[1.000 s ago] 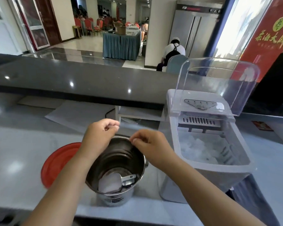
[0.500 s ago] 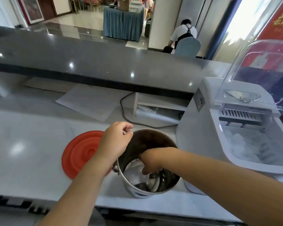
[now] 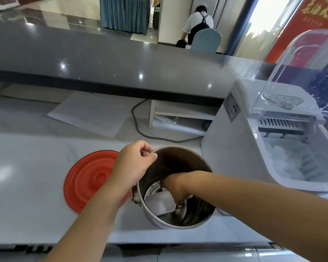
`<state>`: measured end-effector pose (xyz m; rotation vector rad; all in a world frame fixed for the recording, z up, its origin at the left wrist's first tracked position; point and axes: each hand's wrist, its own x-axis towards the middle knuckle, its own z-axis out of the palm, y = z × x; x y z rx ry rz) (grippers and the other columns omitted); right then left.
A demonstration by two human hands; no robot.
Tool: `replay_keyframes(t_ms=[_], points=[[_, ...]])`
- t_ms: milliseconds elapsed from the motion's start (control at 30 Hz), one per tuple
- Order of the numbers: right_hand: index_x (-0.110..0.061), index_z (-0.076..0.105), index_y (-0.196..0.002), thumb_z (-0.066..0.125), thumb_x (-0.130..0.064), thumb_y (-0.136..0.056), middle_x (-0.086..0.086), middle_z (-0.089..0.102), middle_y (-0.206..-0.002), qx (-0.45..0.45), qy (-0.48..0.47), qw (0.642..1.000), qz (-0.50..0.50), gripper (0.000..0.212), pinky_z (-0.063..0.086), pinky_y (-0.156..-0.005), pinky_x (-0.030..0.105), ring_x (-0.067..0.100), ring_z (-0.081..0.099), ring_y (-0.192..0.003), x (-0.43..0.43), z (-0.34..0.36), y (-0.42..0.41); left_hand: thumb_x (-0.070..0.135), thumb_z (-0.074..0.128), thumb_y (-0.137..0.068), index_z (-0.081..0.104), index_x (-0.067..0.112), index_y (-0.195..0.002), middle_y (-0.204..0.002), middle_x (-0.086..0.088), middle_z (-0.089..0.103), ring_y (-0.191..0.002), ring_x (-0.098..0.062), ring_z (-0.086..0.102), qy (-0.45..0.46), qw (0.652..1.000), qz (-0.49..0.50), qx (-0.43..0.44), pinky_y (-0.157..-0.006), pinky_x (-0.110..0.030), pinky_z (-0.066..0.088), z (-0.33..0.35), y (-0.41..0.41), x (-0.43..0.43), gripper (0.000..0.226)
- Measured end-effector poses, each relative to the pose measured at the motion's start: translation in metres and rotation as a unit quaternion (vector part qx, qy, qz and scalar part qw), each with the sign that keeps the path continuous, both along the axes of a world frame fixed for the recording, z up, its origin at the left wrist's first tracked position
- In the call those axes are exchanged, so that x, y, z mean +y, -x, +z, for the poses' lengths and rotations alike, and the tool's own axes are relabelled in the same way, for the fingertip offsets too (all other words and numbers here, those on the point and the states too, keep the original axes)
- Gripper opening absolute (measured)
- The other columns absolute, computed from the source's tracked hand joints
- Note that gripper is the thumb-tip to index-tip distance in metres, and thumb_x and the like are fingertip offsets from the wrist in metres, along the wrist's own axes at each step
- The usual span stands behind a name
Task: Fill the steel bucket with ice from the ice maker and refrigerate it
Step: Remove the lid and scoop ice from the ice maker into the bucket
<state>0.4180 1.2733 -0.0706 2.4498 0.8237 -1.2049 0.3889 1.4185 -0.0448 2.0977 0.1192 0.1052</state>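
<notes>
**Head view: scoop retrieval, filling not yet begun**

The bucket (image 3: 180,157) stands on the counter (image 3: 27,186), just beside the open ice maker (image 3: 233,159). The left hand (image 3: 134,165) pinches the bucket's rim. The right hand (image 3: 175,188) is deep inside, fingers curled on a white scoop (image 3: 159,204). No ice shows in the bucket, while ice (image 3: 284,161) fills the maker's bin. The red lid (image 3: 91,178) lies beside the bucket. Left to do, by judgement: scooping, lidding, refrigerating.

Daylight blows out the opening (image 3: 261,19) behind the ice maker (image 3: 227,152), and small bright glints dot the dark ledge (image 3: 102,59) to its left. Wide-angle bending curves that ledge, and detail is slightly soft throughout.
</notes>
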Motion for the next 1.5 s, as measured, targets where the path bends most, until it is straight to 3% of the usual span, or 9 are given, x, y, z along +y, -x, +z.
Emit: replay_keyframes(t_ms=[133, 333, 567, 733, 867, 1000, 1100, 1300, 1500], points=[[-0.013, 0.044, -0.136, 0.07, -0.016, -0.08, 0.007, 0.055, -0.128, 0.0, -0.025, 1.0, -0.003, 0.061, 0.048, -0.094, 0.037, 0.029, 0.055, -0.111, 0.0, 0.014, 0.003, 0.018, 0.067, -0.082, 0.057, 0.015, -0.074, -0.072, 0.0, 0.061, -0.063, -0.015, 0.054, 0.004, 1.0, -0.006, 0.004, -0.059, -0.023, 0.041, 0.001, -0.003, -0.002, 0.014], [-0.008, 0.06, -0.114, 0.06, -0.008, -0.085, 0.01, 0.065, -0.102, -0.075, -0.106, 0.991, -0.002, 0.029, 0.049, -0.072, 0.033, 0.025, 0.059, -0.087, -0.008, 0.053, 0.007, 0.016, 0.062, -0.086, 0.051, 0.011, -0.071, -0.064, -0.006, 0.057, -0.05, -0.015, 0.044, 0.031, 0.999, 0.007, 0.021, -0.049, -0.028, 0.031, 0.0, -0.008, -0.011, 0.019], [-0.019, 0.056, -0.124, 0.05, -0.004, -0.089, -0.005, 0.055, -0.096, -0.109, -0.175, 0.975, -0.087, 0.039, 0.037, -0.069, 0.022, 0.015, 0.049, -0.087, -0.044, 0.105, 0.006, 0.016, 0.057, -0.087, 0.052, 0.003, -0.079, -0.07, -0.002, 0.053, -0.063, -0.019, 0.047, 0.051, 0.998, 0.026, 0.031, -0.056, -0.032, 0.035, -0.001, -0.007, -0.024, 0.016], [-0.027, 0.057, -0.125, 0.046, -0.007, -0.09, -0.006, 0.058, -0.098, -0.162, -0.205, 0.957, -0.127, 0.041, 0.043, -0.081, 0.027, 0.015, 0.055, -0.095, -0.072, 0.139, 0.013, 0.016, 0.056, -0.087, 0.048, 0.008, -0.073, -0.069, -0.003, 0.051, -0.065, -0.021, 0.046, 0.065, 0.997, 0.033, 0.039, -0.061, -0.037, 0.04, -0.002, -0.01, -0.033, 0.018], [-0.032, 0.065, -0.116, 0.042, 0.0, -0.085, -0.007, 0.058, -0.079, -0.183, -0.279, 0.909, -0.25, 0.05, 0.048, -0.074, 0.029, 0.013, 0.056, -0.076, -0.096, 0.162, 0.02, 0.015, 0.054, -0.088, 0.042, 0.012, -0.069, -0.072, -0.004, 0.05, -0.067, -0.021, 0.044, 0.056, 0.996, 0.051, 0.042, -0.058, -0.035, 0.034, -0.002, -0.01, -0.042, 0.023], [-0.027, 0.072, -0.102, 0.045, 0.002, -0.081, 0.011, 0.069, -0.086, -0.181, -0.379, 0.837, -0.352, 0.045, 0.053, -0.074, 0.038, 0.013, 0.058, -0.065, -0.12, 0.173, 0.026, 0.016, 0.05, -0.089, 0.04, 0.013, -0.069, -0.074, -0.003, 0.051, -0.066, -0.02, 0.045, 0.059, 0.995, 0.069, 0.045, -0.06, -0.035, 0.035, -0.002, -0.003, -0.053, 0.023], [-0.023, 0.073, -0.1, 0.047, 0.006, -0.079, 0.01, 0.068, -0.08, -0.182, -0.436, 0.787, -0.396, 0.044, 0.051, -0.069, 0.028, 0.013, 0.056, -0.063, -0.134, 0.177, 0.03, 0.016, 0.049, -0.09, 0.04, 0.014, -0.07, -0.077, -0.004, 0.052, -0.067, -0.02, 0.047, 0.052, 0.994, 0.081, 0.046, -0.061, -0.035, 0.035, 0.0, 0.004, -0.059, 0.022], [-0.025, 0.072, -0.098, 0.049, 0.005, -0.083, 0.008, 0.069, -0.084, -0.199, -0.473, 0.767, -0.386, 0.04, 0.049, -0.071, 0.029, 0.016, 0.054, -0.067, -0.159, 0.185, 0.039, 0.013, 0.048, -0.09, 0.04, 0.015, -0.07, -0.076, -0.004, 0.052, -0.065, -0.02, 0.046, 0.036, 0.991, 0.126, 0.037, -0.056, -0.033, 0.031, 0.001, 0.019, -0.07, 0.022], [-0.028, 0.069, -0.099, 0.05, 0.002, -0.087, -0.001, 0.069, -0.091, -0.211, -0.504, 0.745, -0.383, 0.037, 0.046, -0.062, 0.019, 0.014, 0.052, -0.072, -0.188, 0.181, 0.041, 0.011, 0.048, -0.09, 0.042, 0.013, -0.071, -0.073, -0.007, 0.053, -0.065, -0.025, 0.049, 0.055, 0.981, 0.183, 0.025, -0.062, -0.04, 0.041, 0.002, 0.041, -0.091, 0.02]])
